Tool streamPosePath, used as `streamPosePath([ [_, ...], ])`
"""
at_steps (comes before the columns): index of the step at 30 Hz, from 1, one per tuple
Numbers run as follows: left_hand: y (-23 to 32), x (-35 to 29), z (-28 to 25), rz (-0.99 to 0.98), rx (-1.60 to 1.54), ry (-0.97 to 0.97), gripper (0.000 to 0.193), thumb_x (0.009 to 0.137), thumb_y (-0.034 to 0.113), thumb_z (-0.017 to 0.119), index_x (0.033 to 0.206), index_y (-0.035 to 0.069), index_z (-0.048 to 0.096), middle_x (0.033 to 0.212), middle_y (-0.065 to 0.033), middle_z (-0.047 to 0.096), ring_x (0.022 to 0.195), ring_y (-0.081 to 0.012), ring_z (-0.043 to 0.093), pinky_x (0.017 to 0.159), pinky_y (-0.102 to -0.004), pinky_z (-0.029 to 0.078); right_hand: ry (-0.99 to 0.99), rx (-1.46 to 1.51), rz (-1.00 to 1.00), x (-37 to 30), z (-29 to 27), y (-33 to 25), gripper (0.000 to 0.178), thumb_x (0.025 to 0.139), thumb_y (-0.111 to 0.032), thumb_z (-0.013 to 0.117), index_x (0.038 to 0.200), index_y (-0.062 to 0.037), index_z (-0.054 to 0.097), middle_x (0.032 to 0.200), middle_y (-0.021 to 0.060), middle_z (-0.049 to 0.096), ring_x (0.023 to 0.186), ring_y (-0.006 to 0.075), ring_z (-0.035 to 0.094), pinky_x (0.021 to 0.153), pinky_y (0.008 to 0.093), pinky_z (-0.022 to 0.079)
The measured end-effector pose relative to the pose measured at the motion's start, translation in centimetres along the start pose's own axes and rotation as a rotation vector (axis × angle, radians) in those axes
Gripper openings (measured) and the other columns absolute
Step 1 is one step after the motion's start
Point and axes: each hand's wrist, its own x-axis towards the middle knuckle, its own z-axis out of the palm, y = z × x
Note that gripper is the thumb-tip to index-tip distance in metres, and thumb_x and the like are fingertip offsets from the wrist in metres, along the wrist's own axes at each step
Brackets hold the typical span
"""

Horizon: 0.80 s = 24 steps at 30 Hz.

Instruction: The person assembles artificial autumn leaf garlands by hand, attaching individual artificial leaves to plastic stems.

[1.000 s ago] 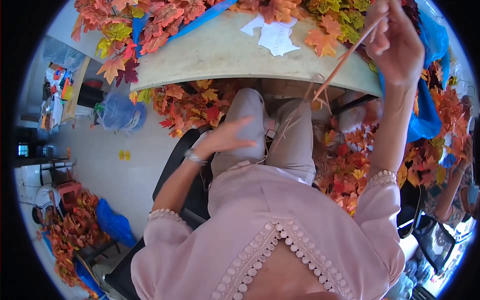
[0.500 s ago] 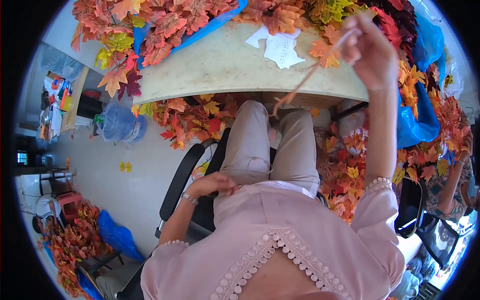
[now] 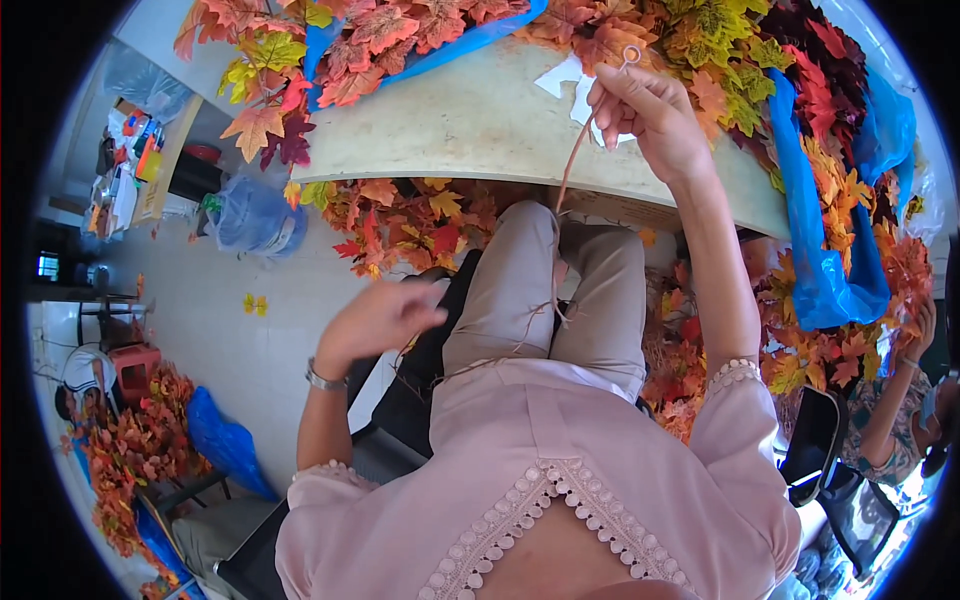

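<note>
My right hand (image 3: 655,125) is raised over the table's front edge. Its fingers are pinched on a thin brown artificial vine (image 3: 573,160), which has a small pale loop at its top end. The vine hangs past the table edge into my lap, where thin twiggy ends spread over my trousers. My left hand (image 3: 385,322), slightly blurred, hovers left of my lap above the black chair, fingers loosely apart with nothing visible in them. A torn white paper (image 3: 560,78) lies on the pale table (image 3: 430,140), partly behind my right hand.
Artificial maple leaves (image 3: 375,35) in orange, red and yellow heap along the table's far side; more lie beneath it. Blue plastic bags (image 3: 835,285) are at right. A person's arm (image 3: 885,410) reaches into leaves at far right. A large clear bottle (image 3: 255,215) lies on the floor.
My right hand has moved left with the vine, which now hangs more steeply into my lap. My left hand has lifted from my waist, up and to the left.
</note>
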Motion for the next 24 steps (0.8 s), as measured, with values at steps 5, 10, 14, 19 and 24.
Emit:
streamPosePath([
  [5,6.5,7.0,-1.3,0.569,-0.297,0.612,0.028,0.082,0.011,0.059,0.107,0.000,0.054,0.096,-0.0071,0.062,0.086,-0.0117,0.058,0.076,-0.0245,0.046,-0.082,-0.041,0.079,-0.1,2.3,-0.4,0.029,0.085,-0.027,0.056,0.071,-0.0013,0.061,0.056,0.0044,0.057,0.046,0.0086,0.052,0.044,0.0198,0.042],
  [10,9.1,9.7,0.8,0.585,-0.943,0.237,0.018,0.089,0.014,0.050,0.089,-0.004,0.055,0.071,-0.0047,0.055,0.067,-0.0116,0.056,0.067,-0.0235,0.046,-0.124,0.041,0.149,-1.3,3.1,0.0,0.029,0.085,-0.027,0.056,0.069,-0.0023,0.060,0.054,0.0025,0.055,0.044,0.0075,0.049,0.042,0.0191,0.038],
  [14,8.4,10.2,2.8,0.466,-1.200,0.108,0.024,0.091,0.018,0.045,0.091,-0.004,0.056,0.063,-0.0029,0.050,0.051,-0.0107,0.051,0.047,-0.0221,0.043,-0.164,0.017,0.203,-1.9,2.6,1.5,0.028,0.086,-0.026,0.055,0.073,-0.0015,0.060,0.057,0.0032,0.055,0.048,0.0082,0.050,0.044,0.0198,0.039],
  [19,7.1,9.5,2.5,0.355,-1.154,0.271,0.025,0.091,0.020,0.045,0.096,-0.002,0.055,0.059,-0.0011,0.050,0.042,-0.0044,0.042,0.039,-0.0174,0.032,0.002,-0.193,0.058,-2.6,-0.4,0.5,0.027,0.083,-0.023,0.059,0.096,0.0012,0.060,0.078,0.0050,0.060,0.070,0.0095,0.056,0.063,0.0230,0.045],
  [24,6.1,9.9,1.7,0.334,-1.257,0.349,0.023,0.091,0.020,0.044,0.097,0.001,0.057,0.058,0.0000,0.050,0.043,-0.0018,0.036,0.039,-0.0156,0.025,0.184,-0.384,-0.573,-7.2,0.5,-8.4,0.035,0.076,-0.013,0.057,0.104,0.0070,0.054,0.084,0.0098,0.058,0.071,0.0127,0.055,0.063,0.0231,0.045],
])
